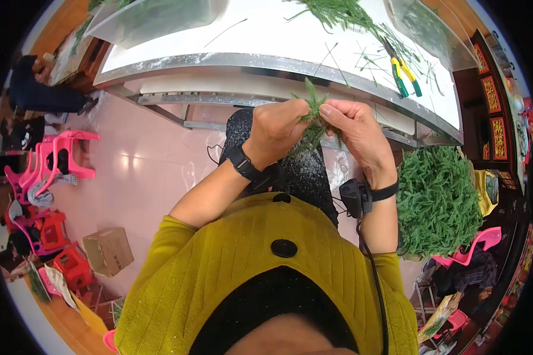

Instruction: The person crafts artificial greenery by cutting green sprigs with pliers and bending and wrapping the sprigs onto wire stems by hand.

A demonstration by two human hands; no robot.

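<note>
Above my lap, just in front of the table edge, my left hand [278, 129] is closed in a fist around a green artificial plant sprig [311, 92] with feathery leaves. My right hand [355, 125] pinches the same sprig between thumb and fingertips from the other side. Leaf tips stick up above the two hands, and more foliage hangs below them. The stem inside my left fist is hidden. On the white tabletop [266, 35] lie pliers [401, 70] with yellow and green handles. Behind them is a pile of green sprigs [343, 13], with loose thin stems scattered about.
Clear plastic bins [154, 22] stand at both ends of the table. A big heap of green sprigs [438, 201] rises beside my right arm. To the left are pink plastic chairs [65, 151], a cardboard box [108, 251] and a person in dark clothes [41, 89].
</note>
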